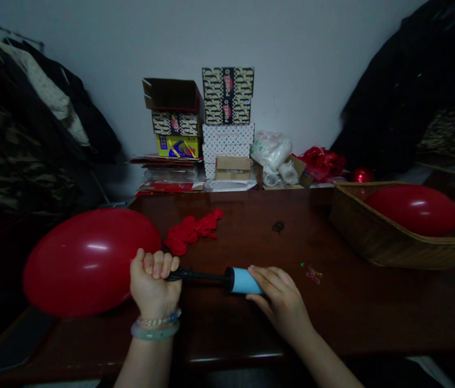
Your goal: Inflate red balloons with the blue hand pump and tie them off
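My left hand (pixel 155 280) is closed in a fist around the black end of a balloon pump. A large inflated red balloon (pixel 90 261) lies against that fist on the left; its neck is hidden in the fingers. The pump's light blue barrel (pixel 243 281) sits in my right hand (pixel 279 302), fingers over the top and thumb below. A thin black rod shows between the two hands, and the pump lies almost level above the brown table (pixel 227 334). Just beyond the left hand is a bunch of flat red balloons (pixel 190 231).
At the right stands a woven basket (pixel 372 242) holding another red balloon (pixel 417 210). Small colored bands (pixel 313 274) and a black loop (pixel 278 226) lie on the table. Behind are stacked boxes (pixel 228 97), plastic bags (pixel 271 151), red ribbon (pixel 322 163) and hanging clothes (pixel 37 108).
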Action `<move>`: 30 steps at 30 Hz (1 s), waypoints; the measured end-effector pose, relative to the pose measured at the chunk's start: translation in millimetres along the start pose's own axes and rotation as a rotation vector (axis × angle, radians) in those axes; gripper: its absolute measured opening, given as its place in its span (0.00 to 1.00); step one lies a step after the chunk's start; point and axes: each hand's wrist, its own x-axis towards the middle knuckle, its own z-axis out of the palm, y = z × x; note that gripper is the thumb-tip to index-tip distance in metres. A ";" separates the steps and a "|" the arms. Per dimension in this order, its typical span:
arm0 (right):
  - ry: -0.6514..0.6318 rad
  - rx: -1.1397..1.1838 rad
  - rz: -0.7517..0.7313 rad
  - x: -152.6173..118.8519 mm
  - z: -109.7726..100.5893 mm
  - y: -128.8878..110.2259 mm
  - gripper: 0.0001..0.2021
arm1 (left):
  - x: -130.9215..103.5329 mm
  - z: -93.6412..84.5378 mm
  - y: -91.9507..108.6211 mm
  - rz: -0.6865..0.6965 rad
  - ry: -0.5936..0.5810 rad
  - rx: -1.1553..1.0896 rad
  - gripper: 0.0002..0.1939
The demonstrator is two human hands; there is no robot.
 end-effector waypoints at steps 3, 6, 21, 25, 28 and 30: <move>0.006 -0.007 0.009 -0.3 -0.1 -2.6 0.24 | -1.8 0.3 -6.1 -0.017 -0.004 0.004 0.23; -0.004 0.004 0.023 -0.2 -0.1 -7.4 0.24 | -3.6 0.6 -14.8 -0.045 -0.012 0.012 0.23; -0.041 0.116 0.083 0.8 1.1 -22.9 0.27 | -25.2 8.8 -48.6 -0.099 -0.036 0.067 0.24; -0.047 0.113 0.063 1.9 0.4 -19.1 0.27 | -22.0 9.2 -40.9 -0.075 -0.050 0.061 0.23; -0.043 0.086 0.053 1.6 0.6 -14.6 0.26 | -15.3 7.4 -29.6 -0.051 -0.047 0.048 0.23; -0.035 0.060 0.042 1.5 0.1 -10.4 0.25 | -9.4 5.1 -20.4 -0.031 -0.034 0.038 0.23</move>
